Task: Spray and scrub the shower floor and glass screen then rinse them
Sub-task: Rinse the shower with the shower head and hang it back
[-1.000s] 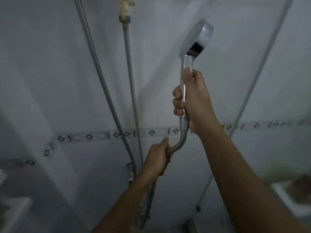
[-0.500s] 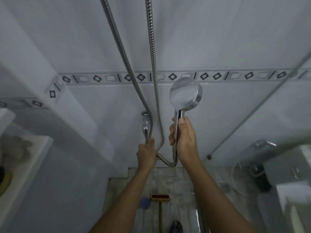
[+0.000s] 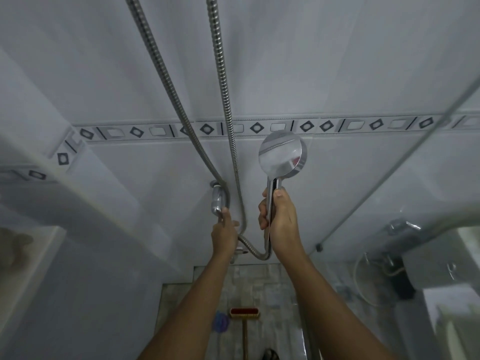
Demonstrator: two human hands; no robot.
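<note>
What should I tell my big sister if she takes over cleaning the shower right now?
Right hand: gripping the shower head by its handle, held up, no water showing.
Left hand: on the tap lever at the wall.
Hose loops between the hands.
Brush and a blue scrubber lie on the shower floor; glass screen is to the right.
Done: scrubbing seems finished, tools are down.
Left: turn on water, rinse floor and glass.
</note>
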